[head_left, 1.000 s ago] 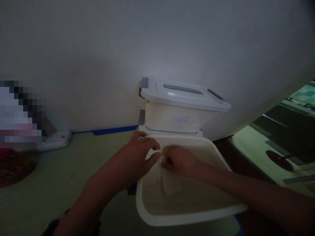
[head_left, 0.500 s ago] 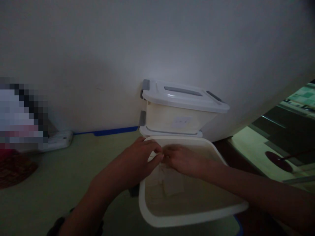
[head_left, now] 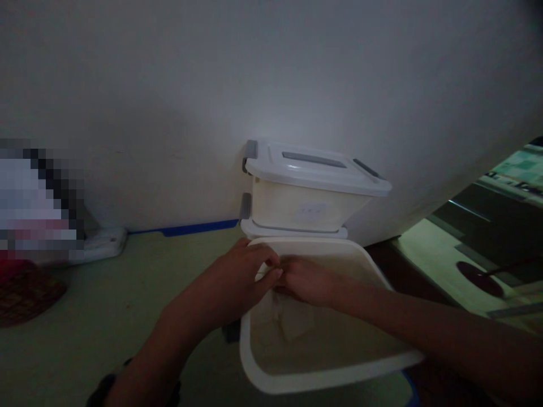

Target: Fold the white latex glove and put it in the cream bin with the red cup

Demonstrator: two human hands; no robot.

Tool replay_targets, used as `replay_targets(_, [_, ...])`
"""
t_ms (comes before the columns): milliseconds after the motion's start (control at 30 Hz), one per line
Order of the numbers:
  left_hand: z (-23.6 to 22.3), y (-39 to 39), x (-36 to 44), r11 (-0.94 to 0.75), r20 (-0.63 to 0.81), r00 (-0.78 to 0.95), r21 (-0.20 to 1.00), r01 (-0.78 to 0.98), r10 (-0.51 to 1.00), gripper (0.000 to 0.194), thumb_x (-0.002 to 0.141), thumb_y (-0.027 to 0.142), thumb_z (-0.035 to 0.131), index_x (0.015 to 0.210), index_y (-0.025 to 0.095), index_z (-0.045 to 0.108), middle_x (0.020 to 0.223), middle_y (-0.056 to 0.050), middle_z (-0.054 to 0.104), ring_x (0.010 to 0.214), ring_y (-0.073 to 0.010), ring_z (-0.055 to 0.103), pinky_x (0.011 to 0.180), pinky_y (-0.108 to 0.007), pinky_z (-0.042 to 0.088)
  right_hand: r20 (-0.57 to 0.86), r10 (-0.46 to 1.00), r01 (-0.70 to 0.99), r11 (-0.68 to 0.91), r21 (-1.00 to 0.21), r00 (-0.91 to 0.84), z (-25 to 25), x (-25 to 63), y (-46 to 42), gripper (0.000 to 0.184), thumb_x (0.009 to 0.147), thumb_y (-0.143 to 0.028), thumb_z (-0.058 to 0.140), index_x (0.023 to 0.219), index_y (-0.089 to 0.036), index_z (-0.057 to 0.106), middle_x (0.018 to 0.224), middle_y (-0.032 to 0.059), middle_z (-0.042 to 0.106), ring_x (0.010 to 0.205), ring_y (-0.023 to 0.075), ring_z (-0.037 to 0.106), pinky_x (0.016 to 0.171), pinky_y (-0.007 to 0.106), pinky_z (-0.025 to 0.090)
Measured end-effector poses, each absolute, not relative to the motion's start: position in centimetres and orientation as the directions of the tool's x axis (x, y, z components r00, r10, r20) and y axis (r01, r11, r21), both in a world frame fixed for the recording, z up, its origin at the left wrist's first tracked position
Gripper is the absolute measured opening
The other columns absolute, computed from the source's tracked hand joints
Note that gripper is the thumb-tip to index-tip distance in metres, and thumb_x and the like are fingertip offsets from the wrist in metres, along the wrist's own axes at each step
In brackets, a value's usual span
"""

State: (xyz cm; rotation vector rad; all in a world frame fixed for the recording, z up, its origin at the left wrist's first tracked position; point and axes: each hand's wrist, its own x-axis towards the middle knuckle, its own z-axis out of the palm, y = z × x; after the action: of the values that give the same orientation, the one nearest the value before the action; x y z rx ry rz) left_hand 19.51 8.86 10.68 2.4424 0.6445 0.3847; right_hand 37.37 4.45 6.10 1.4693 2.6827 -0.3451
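Arching over the left rim of the open white tub (head_left: 322,380), my left hand (head_left: 240,277) has its thumb and index fingertips nearly meeting. My right forearm slants in across the tub's right side, and my right hand (head_left: 309,281) curls back-up, its fingertips hidden beside the left thumb. From here I cannot tell whether either grips anything. A pale flat piece (head_left: 298,321), too dim to identify, shows inside the tub, just on my side of the right hand. Beyond stands a lidded storage box (head_left: 292,203) near the wall (head_left: 169,102).
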Motion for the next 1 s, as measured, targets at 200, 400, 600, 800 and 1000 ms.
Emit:
replay_targets(200, [10.9, 8.9, 19.5, -0.715, 0.117, 0.841, 0.595, 0.367, 0.529, 0.021, 0.084, 0.03, 0.041, 0.09, 0.02, 0.058, 0.093, -0.003, 0.062, 0.094, -0.0193, 0.053, 0.081, -0.033, 0.042, -0.248, 0.836, 0.864, 0.425, -0.27, -0.489, 9.1, 38.3, 3.6, 0.021, 0.083, -0.016, 0.046, 0.076, -0.015, 0.066, 0.077, 0.0046, 0.066, 0.072, 0.0133, 0.058, 0.071, 0.025, 0.04])
replay_targets(400, [10.9, 8.7, 19.2, -0.727, 0.141, 0.836, 0.582, 0.364, 0.531, 0.02, 0.084, 0.029, 0.041, 0.091, 0.02, 0.058, 0.094, -0.004, 0.061, 0.096, -0.0188, 0.052, 0.084, -0.032, 0.041, -0.374, 0.82, 0.899, 0.362, -0.245, -0.432, 9.9, 38.9, 2.4, 0.014, 0.075, -0.015, 0.054, 0.075, -0.016, 0.067, 0.072, 0.0029, 0.066, 0.064, 0.0132, 0.056, 0.063, 0.024, 0.039])
replay_targets(600, [10.9, 8.6, 19.1, -0.738, 0.132, 0.842, 0.565, 0.37, 0.523, 0.02, 0.085, 0.029, 0.041, 0.092, 0.019, 0.058, 0.097, -0.005, 0.06, 0.097, -0.0194, 0.051, 0.086, -0.034, 0.04, -0.412, 0.851, 0.945, 0.307, -0.113, -0.326, 9.3, 38.1, 1.3, 0.015, 0.074, -0.013, 0.051, 0.073, -0.015, 0.067, 0.074, 0.0064, 0.067, 0.065, 0.0149, 0.057, 0.062, 0.025, 0.04])
replay_targets(800, [11.0, 8.3, 19.0, -0.752, 0.163, 0.838, 0.551, 0.361, 0.521, 0.022, 0.085, 0.03, 0.04, 0.091, 0.019, 0.058, 0.094, -0.005, 0.06, 0.096, -0.02, 0.052, 0.084, -0.033, 0.041, -0.238, 0.877, 0.908, 0.396, -0.135, -0.418, 10.1, 37.5, 1.8, 0.022, 0.078, -0.012, 0.047, 0.09, -0.014, 0.065, 0.091, 0.0089, 0.066, 0.082, 0.0175, 0.058, 0.073, 0.028, 0.041])
replay_targets(1000, [11.4, 7.9, 18.2, -0.775, 0.14, 0.838, 0.483, 0.407, 0.527, 0.025, 0.086, 0.029, 0.037, 0.091, 0.019, 0.059, 0.092, -0.007, 0.062, 0.089, -0.0205, 0.056, 0.078, -0.033, 0.043, -0.363, 0.861, 0.928, 0.371, -0.032, -0.357, 11.2, 35.5, 1.2, 0.023, 0.081, -0.015, 0.044, 0.082, -0.012, 0.068, 0.083, 0.0127, 0.068, 0.072, 0.0204, 0.061, 0.064, 0.03, 0.043])
